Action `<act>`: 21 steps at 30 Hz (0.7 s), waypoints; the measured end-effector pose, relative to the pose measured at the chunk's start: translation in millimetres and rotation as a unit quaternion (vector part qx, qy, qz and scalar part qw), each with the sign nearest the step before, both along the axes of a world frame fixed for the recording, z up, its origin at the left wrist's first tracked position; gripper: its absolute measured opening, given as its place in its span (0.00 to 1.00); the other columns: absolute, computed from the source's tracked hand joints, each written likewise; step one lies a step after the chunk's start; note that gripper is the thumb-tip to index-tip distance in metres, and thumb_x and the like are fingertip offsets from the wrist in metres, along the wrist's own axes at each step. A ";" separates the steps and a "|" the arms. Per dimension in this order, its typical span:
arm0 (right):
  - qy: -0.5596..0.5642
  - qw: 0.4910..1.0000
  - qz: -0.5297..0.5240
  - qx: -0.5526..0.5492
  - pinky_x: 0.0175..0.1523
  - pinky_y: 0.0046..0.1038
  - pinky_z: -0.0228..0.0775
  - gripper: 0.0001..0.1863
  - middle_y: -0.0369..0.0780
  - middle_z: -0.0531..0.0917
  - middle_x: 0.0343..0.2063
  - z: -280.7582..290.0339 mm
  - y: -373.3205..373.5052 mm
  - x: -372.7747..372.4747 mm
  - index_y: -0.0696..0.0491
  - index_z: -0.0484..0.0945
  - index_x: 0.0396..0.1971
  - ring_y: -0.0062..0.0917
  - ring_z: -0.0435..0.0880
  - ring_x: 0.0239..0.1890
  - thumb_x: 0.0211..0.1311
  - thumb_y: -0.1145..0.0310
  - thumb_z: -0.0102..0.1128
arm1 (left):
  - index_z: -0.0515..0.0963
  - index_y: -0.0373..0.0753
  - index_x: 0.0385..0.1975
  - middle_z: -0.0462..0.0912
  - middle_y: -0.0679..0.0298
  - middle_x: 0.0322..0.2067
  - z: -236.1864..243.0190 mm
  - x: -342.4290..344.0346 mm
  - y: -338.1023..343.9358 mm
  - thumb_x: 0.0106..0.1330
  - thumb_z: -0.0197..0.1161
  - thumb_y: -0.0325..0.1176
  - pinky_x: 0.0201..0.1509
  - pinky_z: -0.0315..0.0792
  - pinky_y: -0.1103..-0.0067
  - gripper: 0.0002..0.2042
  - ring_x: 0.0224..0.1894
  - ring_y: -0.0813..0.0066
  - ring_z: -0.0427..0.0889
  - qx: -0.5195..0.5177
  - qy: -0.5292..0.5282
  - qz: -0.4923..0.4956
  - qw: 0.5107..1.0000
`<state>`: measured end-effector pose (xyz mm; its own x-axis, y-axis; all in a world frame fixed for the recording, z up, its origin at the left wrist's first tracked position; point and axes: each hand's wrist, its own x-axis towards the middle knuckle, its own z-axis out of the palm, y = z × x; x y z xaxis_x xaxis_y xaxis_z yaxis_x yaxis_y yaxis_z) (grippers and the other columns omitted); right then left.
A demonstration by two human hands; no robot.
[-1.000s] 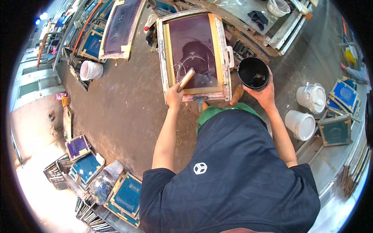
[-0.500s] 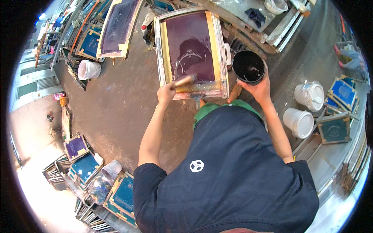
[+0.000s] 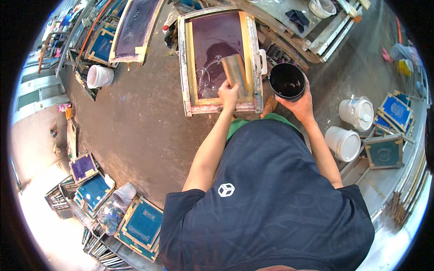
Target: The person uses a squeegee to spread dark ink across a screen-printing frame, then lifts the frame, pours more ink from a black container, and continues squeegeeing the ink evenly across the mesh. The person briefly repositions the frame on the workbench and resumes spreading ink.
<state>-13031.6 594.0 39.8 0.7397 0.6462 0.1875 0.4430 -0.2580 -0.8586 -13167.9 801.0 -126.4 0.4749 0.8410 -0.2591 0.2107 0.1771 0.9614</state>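
Note:
A printing screen point(image 3: 209, 40) with a dark purple mesh, a pale frame and yellow tape along its sides lies in front of me. My left hand point(image 3: 229, 93) grips a squeegee point(image 3: 233, 72), a flat wooden-looking blade, tilted over the right half of the mesh. Wet streaks and a pale curved pattern show on the mesh to the left of it. Out to the right, my right hand point(image 3: 298, 105) is wrapped round the lower side of a black bucket point(image 3: 287, 81). Dark, shiny liquid shows inside it.
Another purple screen point(image 3: 134, 31) stands at the upper left, near a white bucket point(image 3: 100, 77). Two white tubs point(image 3: 342, 143) and a green screen point(image 3: 384, 151) are at the right. Several teal screens point(image 3: 142, 223) lie at the lower left. A workbench point(image 3: 289, 18) runs along the top.
My left hand has moved the squeegee from the screen's near left corner to the right and farther up over the mesh. The black bucket stays in my right hand, nearly in place.

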 end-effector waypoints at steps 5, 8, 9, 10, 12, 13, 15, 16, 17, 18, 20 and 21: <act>0.005 1.000 0.016 -0.006 0.70 0.36 0.64 0.58 0.47 0.73 0.62 -17.1 4.7 1.6 0.58 0.59 0.69 0.38 0.73 0.66 0.35 0.63 0.86 | 0.84 0.31 0.38 0.85 0.64 0.26 -3.0 -25.0 4.2 0.57 0.69 0.31 0.34 0.75 0.78 0.12 0.29 0.81 0.80 0.035 0.086 -0.098 0.991; 0.014 1.000 0.022 -0.008 0.70 0.36 0.65 0.57 0.47 0.72 0.62 -23.0 6.7 -1.6 0.58 0.59 0.69 0.37 0.72 0.66 0.37 0.64 0.86 | 0.85 0.32 0.37 0.85 0.65 0.25 -15.8 -71.3 45.3 0.55 0.70 0.32 0.32 0.74 0.78 0.12 0.27 0.82 0.79 0.061 0.047 -0.043 0.996; 0.001 1.000 0.028 -0.011 0.69 0.36 0.65 0.56 0.47 0.72 0.62 -22.1 7.1 -2.4 0.58 0.59 0.69 0.36 0.73 0.66 0.39 0.64 0.85 | 0.85 0.33 0.37 0.85 0.66 0.24 -23.3 -89.8 65.3 0.55 0.70 0.32 0.31 0.73 0.78 0.12 0.26 0.82 0.79 0.124 0.106 -0.017 0.986; -0.013 0.999 0.022 -0.020 0.69 0.36 0.66 0.55 0.46 0.73 0.61 -23.3 0.6 -3.9 0.57 0.58 0.69 0.36 0.73 0.65 0.41 0.64 0.85 | 0.85 0.35 0.37 0.85 0.66 0.24 -4.0 -96.6 79.1 0.56 0.70 0.32 0.31 0.74 0.78 0.11 0.26 0.82 0.80 0.134 0.195 -0.033 0.971; -0.016 0.999 0.023 -0.021 0.69 0.36 0.66 0.55 0.46 0.72 0.62 -25.8 -1.7 -6.8 0.58 0.59 0.69 0.36 0.73 0.65 0.41 0.64 0.84 | 0.85 0.36 0.40 0.86 0.59 0.25 5.1 -116.3 108.2 0.56 0.70 0.34 0.33 0.76 0.74 0.13 0.27 0.77 0.84 0.177 0.170 0.011 0.969; -0.018 0.999 0.023 -0.024 0.69 0.36 0.66 0.55 0.46 0.72 0.62 -26.5 -2.4 -8.7 0.58 0.59 0.69 0.36 0.73 0.65 0.41 0.63 0.84 | 0.85 0.37 0.42 0.87 0.57 0.25 12.7 -120.9 116.0 0.56 0.69 0.35 0.35 0.76 0.73 0.14 0.27 0.75 0.85 0.200 0.186 0.019 0.962; 0.001 1.000 0.009 -0.027 0.70 0.36 0.64 0.57 0.48 0.71 0.63 -27.9 -4.0 -13.3 0.58 0.59 0.69 0.38 0.72 0.66 0.37 0.63 0.85 | 0.85 0.38 0.44 0.86 0.54 0.27 24.0 -121.1 120.3 0.57 0.69 0.35 0.37 0.77 0.70 0.16 0.29 0.67 0.86 0.216 0.211 0.028 0.953; 0.008 1.000 0.003 -0.026 0.70 0.36 0.64 0.58 0.48 0.71 0.64 -27.4 -3.3 -14.0 0.58 0.59 0.69 0.39 0.71 0.67 0.35 0.63 0.86 | 0.84 0.38 0.45 0.86 0.52 0.28 29.1 -119.9 123.0 0.57 0.68 0.35 0.38 0.77 0.69 0.16 0.29 0.64 0.87 0.225 0.222 0.033 0.948; 0.009 1.000 0.006 -0.022 0.70 0.37 0.64 0.58 0.48 0.71 0.64 -27.8 -3.1 -14.7 0.58 0.59 0.69 0.39 0.71 0.67 0.35 0.63 0.86 | 0.84 0.39 0.47 0.86 0.52 0.29 25.1 -121.0 124.8 0.56 0.68 0.35 0.39 0.77 0.68 0.18 0.31 0.61 0.87 0.239 0.238 0.027 0.941; 0.010 1.000 0.009 -0.018 0.70 0.37 0.64 0.58 0.48 0.71 0.64 -28.3 -3.1 -15.2 0.57 0.59 0.69 0.39 0.71 0.67 0.35 0.63 0.86 | 0.84 0.40 0.48 0.87 0.52 0.30 18.2 -122.4 126.1 0.56 0.68 0.36 0.41 0.78 0.67 0.19 0.33 0.58 0.87 0.253 0.253 0.019 0.934; 0.011 1.000 0.008 -0.021 0.70 0.37 0.64 0.58 0.47 0.71 0.64 -23.9 -2.4 -14.8 0.57 0.59 0.69 0.39 0.71 0.67 0.35 0.63 0.86 | 0.84 0.42 0.50 0.86 0.51 0.33 9.7 -116.8 126.4 0.55 0.69 0.36 0.42 0.78 0.64 0.21 0.35 0.54 0.86 0.289 0.277 0.006 0.916; 0.012 1.000 0.005 -0.025 0.70 0.37 0.64 0.58 0.47 0.71 0.64 -22.0 -0.9 -15.0 0.57 0.59 0.69 0.39 0.72 0.67 0.36 0.63 0.85 | 0.84 0.42 0.50 0.86 0.51 0.34 5.6 -113.3 127.8 0.54 0.69 0.37 0.43 0.78 0.64 0.21 0.37 0.52 0.86 0.314 0.287 0.001 0.905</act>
<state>-13046.6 593.1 17.7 0.7366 0.6624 0.1365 0.4253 -0.2968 -0.8550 -13281.3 928.8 -120.8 0.4119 0.9088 0.0671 0.7072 -0.3652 0.6054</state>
